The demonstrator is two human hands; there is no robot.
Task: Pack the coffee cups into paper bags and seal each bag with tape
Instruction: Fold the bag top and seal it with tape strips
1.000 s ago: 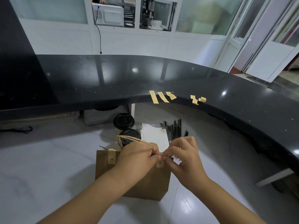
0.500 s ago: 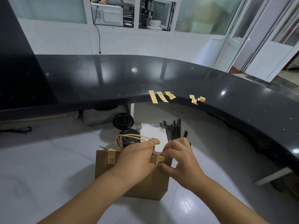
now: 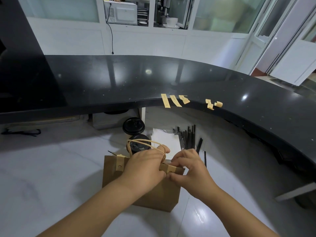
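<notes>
We see the paper bag (image 3: pixel 150 190) standing upright on the white counter (image 3: pixel 51 177), its top edge folded shut, with the left hand (image 3: pixel 145 166) gripping that edge beside the rope handles (image 3: pixel 145 144). The right hand (image 3: pixel 189 166) pinches a strip of tape (image 3: pixel 170 169) over the right end of the fold, and another strip (image 3: pixel 120 164) sits at the left end. Spare tape strips (image 3: pixel 174 100) hang from the black ledge (image 3: pixel 119 82) behind, above two black-lidded cups (image 3: pixel 133 126) and a bundle of black straws (image 3: pixel 189 137).

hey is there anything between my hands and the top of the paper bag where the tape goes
Nothing visible. Both hands are already at the paper bag's top edge: the left hand grips it by the handles, and the right hand pinches the tape strip folded over it.
</notes>
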